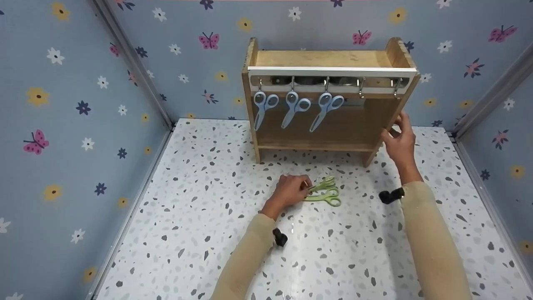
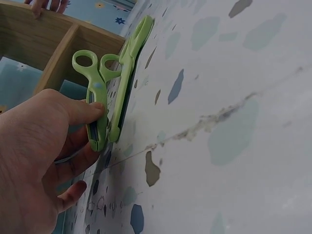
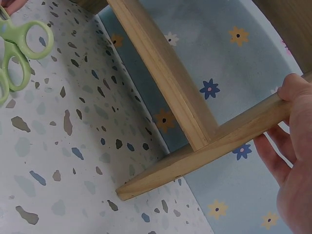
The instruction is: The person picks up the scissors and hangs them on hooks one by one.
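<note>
My left hand [image 1: 290, 189] pinches a pair of green scissors [image 2: 96, 85] by the blade end, between thumb and fingers. A second pair of green scissors [image 2: 127, 73] lies on the tabletop right beside it. In the right wrist view, green scissor handles [image 3: 24, 46] show at the upper left. My right hand [image 1: 400, 141] grips the edge of the right side panel of a wooden rack [image 1: 316, 147], thumb on one face and fingers on the other. Three pairs of light blue scissors [image 1: 293, 106] hang by a handle loop from hooks on the rack's front rail.
Two more metal hooks [image 1: 397, 87] project from the white rail [image 1: 333, 71] to the right of the blue scissors. The rack stands at the back of the speckled white table [image 1: 200, 233]. Flower-patterned panels [image 1: 83, 166] enclose the table at the left, back and right.
</note>
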A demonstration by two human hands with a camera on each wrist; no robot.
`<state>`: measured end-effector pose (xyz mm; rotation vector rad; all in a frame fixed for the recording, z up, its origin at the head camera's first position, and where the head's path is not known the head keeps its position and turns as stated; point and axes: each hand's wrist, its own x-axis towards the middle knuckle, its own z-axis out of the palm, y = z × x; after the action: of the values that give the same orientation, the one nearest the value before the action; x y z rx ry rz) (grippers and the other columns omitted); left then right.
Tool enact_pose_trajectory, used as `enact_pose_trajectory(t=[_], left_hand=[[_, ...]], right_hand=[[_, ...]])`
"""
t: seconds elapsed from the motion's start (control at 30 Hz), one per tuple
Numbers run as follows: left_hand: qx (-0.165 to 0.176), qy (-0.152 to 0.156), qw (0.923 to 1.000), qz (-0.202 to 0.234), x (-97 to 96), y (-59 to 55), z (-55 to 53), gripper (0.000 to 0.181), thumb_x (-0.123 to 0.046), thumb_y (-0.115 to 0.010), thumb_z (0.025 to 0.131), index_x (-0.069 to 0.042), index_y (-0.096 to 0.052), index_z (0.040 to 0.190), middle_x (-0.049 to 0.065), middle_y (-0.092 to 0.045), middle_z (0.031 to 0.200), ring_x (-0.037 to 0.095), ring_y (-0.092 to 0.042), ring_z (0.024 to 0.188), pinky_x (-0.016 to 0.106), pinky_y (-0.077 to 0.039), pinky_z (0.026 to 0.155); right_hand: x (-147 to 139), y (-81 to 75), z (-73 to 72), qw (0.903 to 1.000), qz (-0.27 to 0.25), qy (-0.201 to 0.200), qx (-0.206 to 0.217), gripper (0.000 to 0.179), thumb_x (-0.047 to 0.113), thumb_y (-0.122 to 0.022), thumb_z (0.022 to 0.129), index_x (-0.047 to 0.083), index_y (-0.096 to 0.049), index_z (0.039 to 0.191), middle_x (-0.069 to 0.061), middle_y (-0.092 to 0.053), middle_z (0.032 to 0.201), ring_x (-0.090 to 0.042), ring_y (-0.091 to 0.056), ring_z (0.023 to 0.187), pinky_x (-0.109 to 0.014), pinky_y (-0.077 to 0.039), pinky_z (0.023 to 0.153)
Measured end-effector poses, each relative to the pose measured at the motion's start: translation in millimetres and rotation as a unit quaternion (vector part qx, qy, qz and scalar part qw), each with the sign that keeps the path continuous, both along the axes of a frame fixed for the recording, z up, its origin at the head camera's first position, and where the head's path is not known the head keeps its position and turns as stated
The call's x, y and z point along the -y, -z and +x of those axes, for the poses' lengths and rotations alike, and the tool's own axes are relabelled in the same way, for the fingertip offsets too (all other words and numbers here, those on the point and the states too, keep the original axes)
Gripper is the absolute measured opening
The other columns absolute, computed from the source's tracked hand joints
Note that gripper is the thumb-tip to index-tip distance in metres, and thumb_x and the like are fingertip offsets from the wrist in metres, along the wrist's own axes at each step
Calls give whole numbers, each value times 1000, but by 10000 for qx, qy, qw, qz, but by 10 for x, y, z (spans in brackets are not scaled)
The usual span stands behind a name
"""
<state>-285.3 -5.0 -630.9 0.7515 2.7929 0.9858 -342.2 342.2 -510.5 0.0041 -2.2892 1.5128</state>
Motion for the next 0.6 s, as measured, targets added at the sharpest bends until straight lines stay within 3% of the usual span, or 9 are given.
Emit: enact_pose_trajectory(t=[0.13, 0.23, 0.43, 0.53, 0.6], left_hand=[[63, 70, 9999, 87, 7, 8, -12, 14, -22, -69, 108, -21, -80, 115, -3, -85, 100, 20, -76, 93, 60, -50, 113], [288, 122, 9994, 178, 15, -89, 26, 14, -21, -69, 109, -18, -80, 117, 1, -86, 105, 23, -77, 97, 61, -48, 117], [113, 164, 9989, 414, 16, 128, -82, 10, -24, -71, 108, -23, -78, 116, -3, -83, 102, 12, -74, 89, 40, -56, 97], [-111, 247, 9989, 382, 12, 196, -108, 13, -21, -69, 109, -23, -78, 119, -3, -83, 103, 13, -74, 88, 37, -56, 89], [-138, 305, 9989, 340, 12, 117, -76, 16, -19, -68, 109, -21, -78, 121, 0, -84, 105, 15, -74, 89, 38, -57, 89]], right_hand=[[7, -7, 14, 10000, -58, -17, 21, 76, 3, -59, 107, 32, -40, 174, -15, -57, 164, -34, -58, 153, -57, -47, 130], [22, -14, 18, 9999, -93, -16, 68, 76, 4, -58, 108, 31, -37, 176, -16, -55, 166, -37, -57, 156, -58, -46, 131], [50, -31, 11, 9998, -88, 29, 163, 78, 3, -56, 108, 28, -33, 178, -19, -52, 168, -38, -54, 159, -58, -44, 133], [41, -30, 14, 9998, -92, 18, 150, 77, 4, -58, 108, 28, -35, 177, -18, -53, 166, -37, -55, 158, -57, -45, 132], [28, -22, 16, 9999, -87, -4, 132, 77, 5, -59, 108, 30, -36, 177, -17, -54, 166, -36, -55, 158, -56, -46, 132]])
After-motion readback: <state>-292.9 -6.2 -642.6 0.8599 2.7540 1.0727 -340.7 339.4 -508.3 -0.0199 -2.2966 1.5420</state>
